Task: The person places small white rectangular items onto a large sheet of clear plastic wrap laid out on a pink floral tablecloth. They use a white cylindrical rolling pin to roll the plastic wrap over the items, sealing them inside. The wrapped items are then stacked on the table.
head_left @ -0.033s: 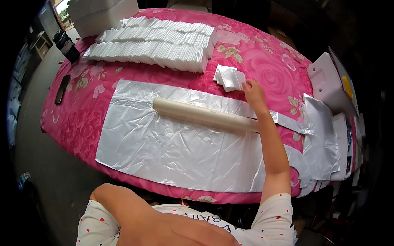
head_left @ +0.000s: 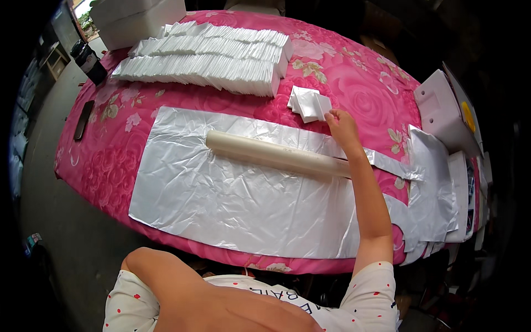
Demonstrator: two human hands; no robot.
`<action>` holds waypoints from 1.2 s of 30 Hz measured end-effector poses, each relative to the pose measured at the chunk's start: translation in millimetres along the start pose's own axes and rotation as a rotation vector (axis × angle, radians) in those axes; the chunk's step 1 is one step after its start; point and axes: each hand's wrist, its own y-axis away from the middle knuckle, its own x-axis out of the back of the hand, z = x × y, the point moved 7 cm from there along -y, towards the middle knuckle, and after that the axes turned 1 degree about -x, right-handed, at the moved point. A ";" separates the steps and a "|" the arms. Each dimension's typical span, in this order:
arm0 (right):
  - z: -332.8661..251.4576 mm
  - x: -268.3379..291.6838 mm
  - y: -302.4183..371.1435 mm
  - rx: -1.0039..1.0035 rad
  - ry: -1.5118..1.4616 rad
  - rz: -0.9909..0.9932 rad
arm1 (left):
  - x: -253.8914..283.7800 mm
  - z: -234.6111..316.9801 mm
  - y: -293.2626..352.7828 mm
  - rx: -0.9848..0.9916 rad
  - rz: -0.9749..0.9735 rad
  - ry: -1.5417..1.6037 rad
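No clear movement — right fingers [head_left: 332,117] pinching the right edge of folded white sheets [head_left: 306,103] — wide pink tablecloth [head_left: 365,97] beyond.

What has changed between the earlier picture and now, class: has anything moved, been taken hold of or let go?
Nothing visibly changed. The right hand stays with its fingertips at the right edge of the small fanned pile of glossy white folded squares, and the long, pale, smooth cylinder still lies across the wrinkled, silvery-white rectangular sheet.
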 end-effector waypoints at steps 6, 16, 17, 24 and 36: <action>-26.4 29.4 107.5 0.292 0.118 -0.242 | -8.6 3.0 3.1 0.057 -0.010 0.104; -56.9 25.1 270.0 0.194 -0.058 -0.264 | 40.9 -121.0 147.8 0.921 -0.232 -1.149; -54.2 22.7 276.3 0.216 -0.108 -0.328 | 44.4 -133.2 164.9 0.920 -0.265 -1.261; 90.8 108.7 253.2 0.090 0.450 0.025 | 16.2 -165.6 166.9 0.908 -0.410 -1.249; 197.7 224.6 297.8 -0.228 0.793 0.534 | -16.6 -194.6 155.3 0.876 -0.666 -1.215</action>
